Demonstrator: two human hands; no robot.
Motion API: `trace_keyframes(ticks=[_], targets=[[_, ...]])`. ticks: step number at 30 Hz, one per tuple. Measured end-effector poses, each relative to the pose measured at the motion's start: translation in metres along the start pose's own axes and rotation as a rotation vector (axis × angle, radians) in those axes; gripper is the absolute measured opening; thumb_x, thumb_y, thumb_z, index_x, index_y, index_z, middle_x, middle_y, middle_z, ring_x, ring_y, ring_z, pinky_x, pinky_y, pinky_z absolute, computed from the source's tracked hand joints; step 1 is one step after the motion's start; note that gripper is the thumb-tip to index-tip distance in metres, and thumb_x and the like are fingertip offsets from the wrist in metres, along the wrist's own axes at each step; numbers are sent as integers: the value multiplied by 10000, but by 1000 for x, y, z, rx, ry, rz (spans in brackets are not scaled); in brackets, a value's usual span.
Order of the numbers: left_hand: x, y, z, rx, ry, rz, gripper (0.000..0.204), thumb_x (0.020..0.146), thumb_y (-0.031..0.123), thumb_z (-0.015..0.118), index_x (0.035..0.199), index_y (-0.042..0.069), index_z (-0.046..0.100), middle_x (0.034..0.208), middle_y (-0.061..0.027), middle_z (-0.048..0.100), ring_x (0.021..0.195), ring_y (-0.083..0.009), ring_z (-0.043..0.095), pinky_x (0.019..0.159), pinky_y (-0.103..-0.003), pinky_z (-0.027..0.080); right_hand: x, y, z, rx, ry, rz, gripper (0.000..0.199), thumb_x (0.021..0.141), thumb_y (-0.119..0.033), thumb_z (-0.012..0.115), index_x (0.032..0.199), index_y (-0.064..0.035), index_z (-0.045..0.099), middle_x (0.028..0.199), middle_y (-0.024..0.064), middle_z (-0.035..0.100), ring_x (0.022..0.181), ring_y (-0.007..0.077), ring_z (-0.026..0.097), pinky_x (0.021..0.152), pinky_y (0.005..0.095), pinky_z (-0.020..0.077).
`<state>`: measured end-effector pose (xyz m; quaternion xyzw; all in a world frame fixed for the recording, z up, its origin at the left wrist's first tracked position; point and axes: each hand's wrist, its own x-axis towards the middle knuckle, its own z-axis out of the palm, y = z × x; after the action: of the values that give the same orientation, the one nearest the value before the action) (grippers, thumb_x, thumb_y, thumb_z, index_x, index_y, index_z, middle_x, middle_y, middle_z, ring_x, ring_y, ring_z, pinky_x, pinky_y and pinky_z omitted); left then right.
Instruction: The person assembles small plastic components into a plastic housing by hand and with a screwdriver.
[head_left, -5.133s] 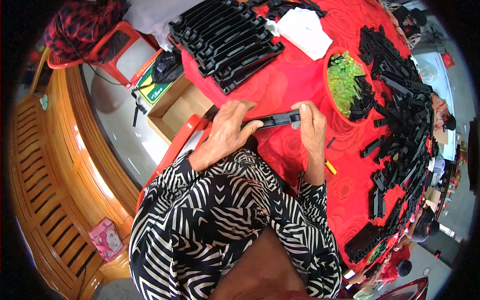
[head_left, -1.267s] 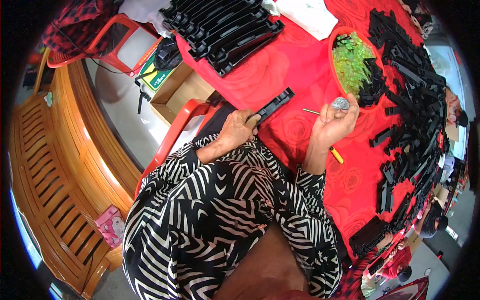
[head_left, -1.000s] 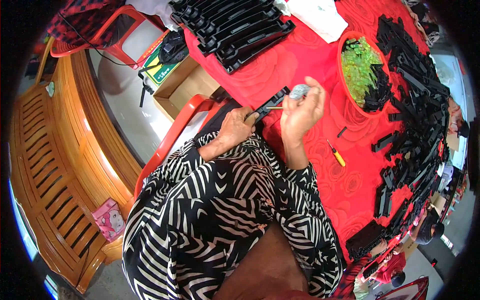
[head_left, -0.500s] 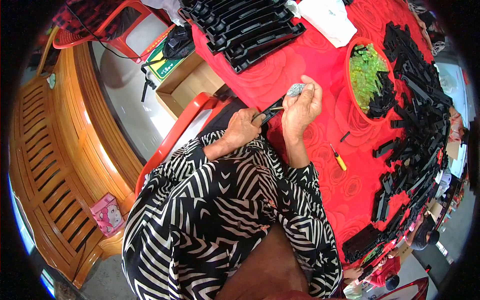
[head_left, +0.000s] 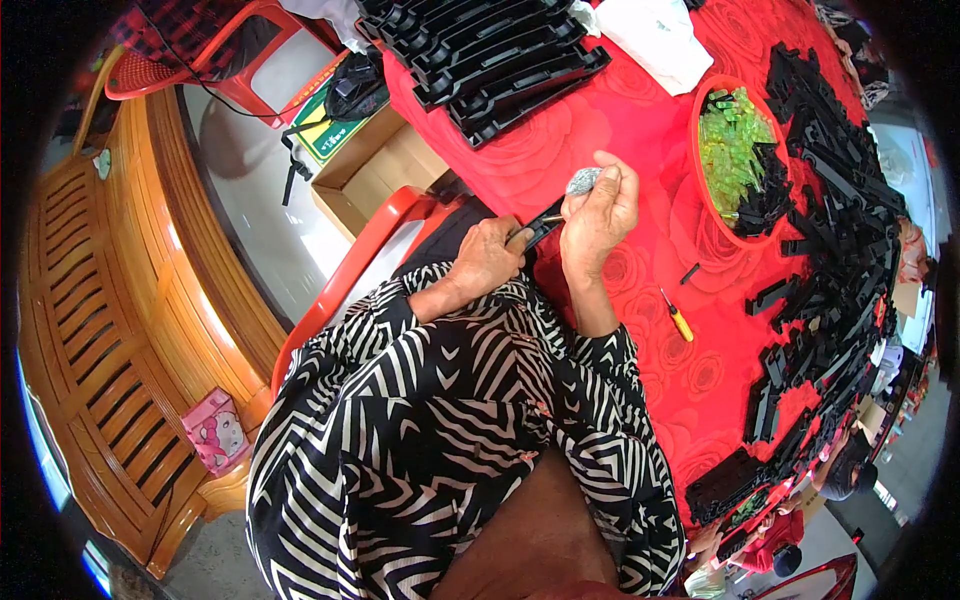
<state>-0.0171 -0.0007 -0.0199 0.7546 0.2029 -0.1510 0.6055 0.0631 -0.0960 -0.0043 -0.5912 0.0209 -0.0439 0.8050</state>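
My left hand (head_left: 486,258) is closed on a long black plastic part (head_left: 541,228) at the table's near-left edge, the fingers partly covering it. My right hand (head_left: 598,222) grips a tool with a rounded, silvery-grey wrapped handle (head_left: 583,181). A thin metal shaft (head_left: 553,218) runs from that hand to the black part; its tip is too small to make out. On the cloth to the right of my right hand lie a small yellow-handled screwdriver (head_left: 681,322) and a short black piece (head_left: 690,272).
An orange-red basin (head_left: 697,170) holds green translucent pieces and black pieces. Loose black parts (head_left: 830,200) pile along the right of the red tablecloth (head_left: 640,330). Black trays (head_left: 480,60) and a white bag (head_left: 660,45) lie at the far side. An open cardboard box (head_left: 385,170) stands left.
My right hand with the grey-handled tool has shifted slightly left, toward the black part. My left hand has barely moved.
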Motion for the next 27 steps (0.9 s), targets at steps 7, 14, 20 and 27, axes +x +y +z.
trace_keyframes(ticks=[7,14,20,27], targets=[[1,0,4,-35,-15,-28,249,851,183,526,723,-28,563,552,-124,573,486,-213,582,509,-348,451,4,-5,-4,60,23,30,183,947,-144,371,965,-20,505,598,9,442,407,51,362,336,203,296],[2,-4,5,-42,-9,-12,243,852,176,524,733,-32,565,547,-122,566,477,-215,575,502,-345,447,6,-4,-6,100,-3,44,168,943,-128,380,959,-18,506,585,5,434,393,45,346,324,204,283],[1,-2,4,-40,-5,-3,237,848,170,521,734,-33,567,543,-130,564,486,-231,577,509,-356,447,5,-4,0,43,23,24,185,941,-152,403,952,-5,515,543,-1,422,374,40,326,309,196,256],[4,-10,7,-26,12,56,225,843,164,518,742,-30,569,541,-155,558,512,-273,588,532,-372,451,14,-1,-4,73,13,158,184,941,-150,399,952,-11,520,561,6,433,375,43,323,314,200,258]])
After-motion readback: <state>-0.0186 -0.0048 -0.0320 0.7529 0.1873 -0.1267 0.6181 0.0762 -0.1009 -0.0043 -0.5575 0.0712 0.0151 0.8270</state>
